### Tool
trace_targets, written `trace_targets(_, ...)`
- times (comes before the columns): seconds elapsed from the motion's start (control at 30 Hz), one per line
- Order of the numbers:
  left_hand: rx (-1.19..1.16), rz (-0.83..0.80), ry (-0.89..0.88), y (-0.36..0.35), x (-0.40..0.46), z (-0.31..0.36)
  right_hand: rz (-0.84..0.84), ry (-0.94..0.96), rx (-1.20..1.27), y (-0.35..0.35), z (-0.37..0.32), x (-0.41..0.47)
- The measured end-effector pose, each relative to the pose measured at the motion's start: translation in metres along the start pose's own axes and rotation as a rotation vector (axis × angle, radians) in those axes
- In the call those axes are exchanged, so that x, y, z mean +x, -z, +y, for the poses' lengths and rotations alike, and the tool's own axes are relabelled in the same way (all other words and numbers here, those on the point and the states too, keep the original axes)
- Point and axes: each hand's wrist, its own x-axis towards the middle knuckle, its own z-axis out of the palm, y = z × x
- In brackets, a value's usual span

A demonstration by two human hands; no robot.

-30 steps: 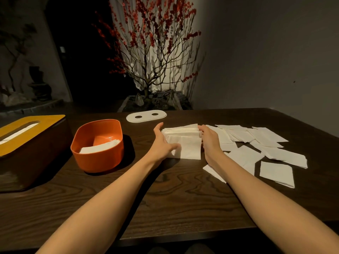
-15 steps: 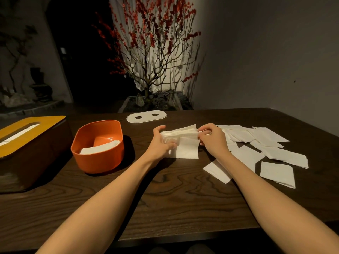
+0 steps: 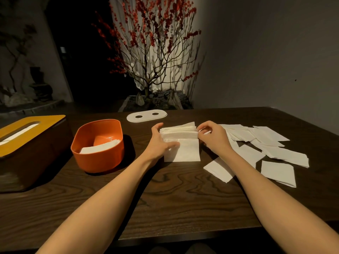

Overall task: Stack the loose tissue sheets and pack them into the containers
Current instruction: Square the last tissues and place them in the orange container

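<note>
A stack of white tissue sheets (image 3: 180, 136) stands on edge on the dark wooden table (image 3: 165, 198), leaning over a flat sheet. My left hand (image 3: 158, 142) holds the stack's left side, thumb across the front and fingers behind. My right hand (image 3: 213, 137) has its fingers curled and pinches the stack's upper right edge. Several loose tissue sheets (image 3: 275, 153) lie scattered to the right. An orange oval container (image 3: 97, 160) stands to the left with a few tissues (image 3: 100, 147) inside.
A brown tissue box with a yellow slotted lid (image 3: 27, 125) stands at the far left. A white oval lid with two holes (image 3: 146, 116) lies behind the stack. A red-blossom branch arrangement (image 3: 152, 52) stands beyond the table's far edge.
My right hand went from lying flat against the stack's right side to curling its fingers and pinching the top right edge. The left hand kept its hold.
</note>
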Motion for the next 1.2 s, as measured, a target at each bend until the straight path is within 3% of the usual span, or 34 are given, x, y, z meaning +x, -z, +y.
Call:
trace_targets(0.5, 0.012, -0.008, -0.061, -0.002, 0.0, 0.0, -0.158, 0.112, -0.048, -0.001, -0.002, -0.001)
trace_targets(0.67, 0.038, 0.03, -0.079, -0.004, 0.001, -0.002, -0.193, 0.115, 0.048, 0.001, 0.001, 0.0)
trace_targets(0.87, -0.007, 0.049, -0.07, -0.003, 0.002, -0.008, -0.088, -0.004, 0.08, 0.005, -0.003, 0.0)
trace_targets(1.0, -0.006, 0.061, -0.069, -0.003, 0.002, -0.007, -0.357, -0.156, -0.185, 0.01, -0.004, -0.001)
trace_targets(1.2, -0.031, 0.069, -0.04, -0.003, 0.004, -0.009, -0.632, -0.226, -0.241, 0.023, -0.011, -0.002)
